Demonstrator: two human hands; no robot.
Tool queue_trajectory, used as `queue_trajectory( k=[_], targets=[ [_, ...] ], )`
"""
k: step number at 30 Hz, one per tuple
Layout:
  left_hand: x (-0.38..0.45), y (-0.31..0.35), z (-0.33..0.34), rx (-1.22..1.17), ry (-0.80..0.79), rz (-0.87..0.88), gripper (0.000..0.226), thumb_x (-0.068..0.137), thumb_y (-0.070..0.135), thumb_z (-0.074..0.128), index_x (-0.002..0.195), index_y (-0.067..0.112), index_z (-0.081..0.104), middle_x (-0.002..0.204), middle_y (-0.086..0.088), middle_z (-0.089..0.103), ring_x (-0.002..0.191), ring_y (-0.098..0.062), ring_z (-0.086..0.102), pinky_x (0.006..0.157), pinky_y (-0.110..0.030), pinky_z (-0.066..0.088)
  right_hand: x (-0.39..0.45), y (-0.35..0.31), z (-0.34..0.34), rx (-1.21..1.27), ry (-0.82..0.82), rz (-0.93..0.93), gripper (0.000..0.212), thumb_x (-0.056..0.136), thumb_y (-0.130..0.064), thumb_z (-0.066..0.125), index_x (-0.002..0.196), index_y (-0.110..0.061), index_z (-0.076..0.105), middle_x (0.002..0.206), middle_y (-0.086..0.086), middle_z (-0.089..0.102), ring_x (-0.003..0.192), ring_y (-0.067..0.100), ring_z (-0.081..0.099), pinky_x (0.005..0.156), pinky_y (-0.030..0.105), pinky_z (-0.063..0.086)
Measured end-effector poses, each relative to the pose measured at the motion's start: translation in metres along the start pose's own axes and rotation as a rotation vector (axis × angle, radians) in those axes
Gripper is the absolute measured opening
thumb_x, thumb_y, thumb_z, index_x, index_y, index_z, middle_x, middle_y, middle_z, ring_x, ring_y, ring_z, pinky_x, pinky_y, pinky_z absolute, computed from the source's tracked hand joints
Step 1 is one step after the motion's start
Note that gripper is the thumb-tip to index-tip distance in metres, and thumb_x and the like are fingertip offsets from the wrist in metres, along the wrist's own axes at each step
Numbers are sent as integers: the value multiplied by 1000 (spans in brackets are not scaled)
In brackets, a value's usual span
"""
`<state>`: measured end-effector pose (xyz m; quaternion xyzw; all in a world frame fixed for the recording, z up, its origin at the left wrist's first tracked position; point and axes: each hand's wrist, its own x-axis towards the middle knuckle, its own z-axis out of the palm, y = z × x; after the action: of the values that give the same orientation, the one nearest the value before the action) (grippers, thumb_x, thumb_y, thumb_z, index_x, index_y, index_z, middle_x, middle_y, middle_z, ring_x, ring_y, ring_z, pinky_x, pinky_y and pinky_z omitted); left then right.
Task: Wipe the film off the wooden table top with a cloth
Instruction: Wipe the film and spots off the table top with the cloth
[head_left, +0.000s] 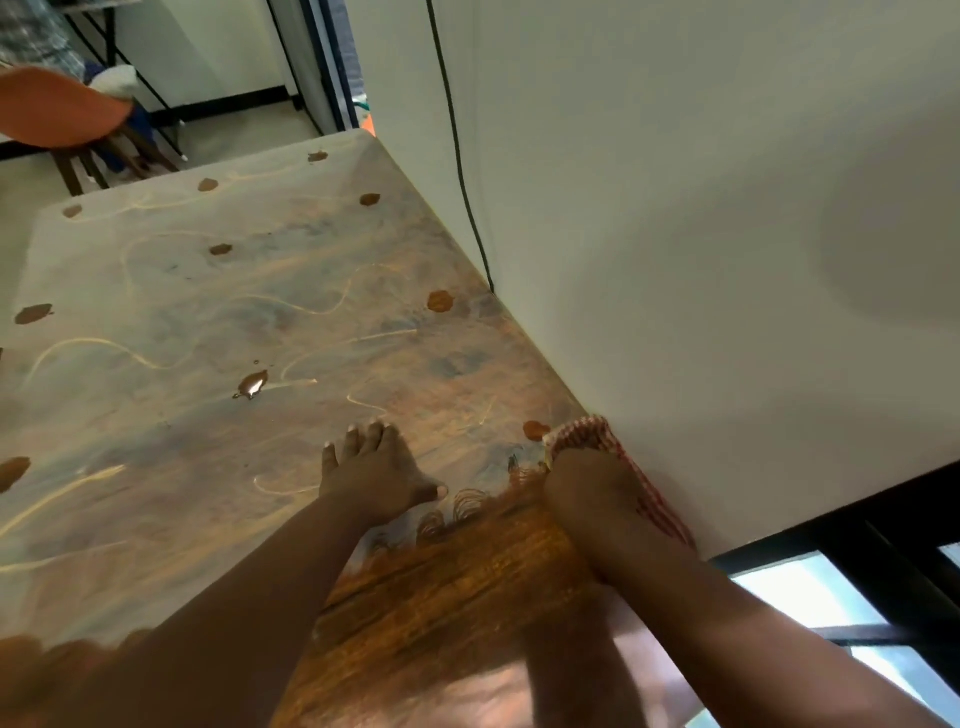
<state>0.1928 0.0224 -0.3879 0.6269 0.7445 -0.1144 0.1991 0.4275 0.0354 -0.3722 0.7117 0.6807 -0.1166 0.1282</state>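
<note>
Right hand (592, 499) presses flat on the red-and-white cloth (618, 457), fingers hidden, at the worktop (441, 582) edge against the wall (701, 234). Left hand (374, 467) rests flat on the whitish film (182, 322), fingers straight. Bare wet wood near both hands; brown spots (440, 301) across the film.

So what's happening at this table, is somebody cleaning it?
Yes. A person is wiping a pale film off a wooden table top. The right hand presses a red-and-white cloth onto the wood next to the wall, while the left hand rests flat on the surface. Only the near patch by the hands shows clean, glossy wood; most of the top is covered in film, with brown spots scattered across it.
</note>
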Motion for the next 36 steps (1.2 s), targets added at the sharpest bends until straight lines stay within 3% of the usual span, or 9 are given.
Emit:
queue_trajectory(
  k=[4,7,11,15,18,22,27,32,36],
  targets=[
    [-1,-2,1,-13,-7,-3,120,69,85,46,152,15,-5,161,-6,-10,146,-32,-10,115,-56,-2,17,-3,-5,-1,-41,-136,56,97,-33,29,147,-8,28,151,18,31,133,35,33,108,42,30],
    [0,-3,3,-10,-13,-2,121,68,86,45,152,16,-5,161,-5,-10,146,-32,-12,115,-57,-2,1,23,12,-146,25,-382,64,93,-36,7,152,-13,-1,159,15,9,144,30,15,115,44,17],
    [2,-4,4,-14,-12,-2,121,68,87,44,152,16,-7,160,-5,-12,145,-31,-14,115,-56,-5,-11,40,20,-158,12,-279,68,87,-37,6,151,-15,17,154,12,27,135,34,30,106,44,28],
    [4,-6,7,-14,-10,-1,122,67,89,42,152,17,-7,160,-5,-13,145,-31,-15,115,-56,-6,18,12,-1,-17,52,-178,97,64,-56,-7,132,-14,48,131,14,52,113,34,43,95,42,35],
    [5,-8,9,-25,-9,-2,122,66,89,43,152,18,-8,160,-4,-13,145,-30,-16,115,-56,-6,30,0,-3,-11,40,-261,70,87,-56,23,146,-18,31,147,10,38,129,34,35,106,45,27],
    [4,-9,11,-33,4,-1,122,65,90,42,152,19,-8,160,-3,-13,145,-29,-16,115,-55,-7,5,28,7,74,92,-424,65,88,-49,20,150,-30,22,155,-1,29,138,23,30,113,38,21],
    [4,-11,12,-38,25,23,123,64,91,39,152,19,-9,160,-3,-14,145,-29,-17,114,-53,-9,18,24,5,133,7,-149,58,90,-29,39,146,-17,29,144,11,39,125,32,40,100,42,37],
    [4,-16,19,-44,54,35,124,61,95,32,152,22,-10,160,0,-13,145,-28,-16,115,-53,-9,40,-20,-9,15,101,-344,69,89,-40,45,150,-17,21,150,12,34,133,32,32,111,44,22],
    [4,-19,22,-44,78,35,125,58,97,29,152,23,-9,160,2,-12,144,-27,-20,113,-52,-13,1,1,19,-6,-26,-516,58,95,-48,25,150,-36,14,158,-3,19,142,27,20,113,45,15]
  ],
)
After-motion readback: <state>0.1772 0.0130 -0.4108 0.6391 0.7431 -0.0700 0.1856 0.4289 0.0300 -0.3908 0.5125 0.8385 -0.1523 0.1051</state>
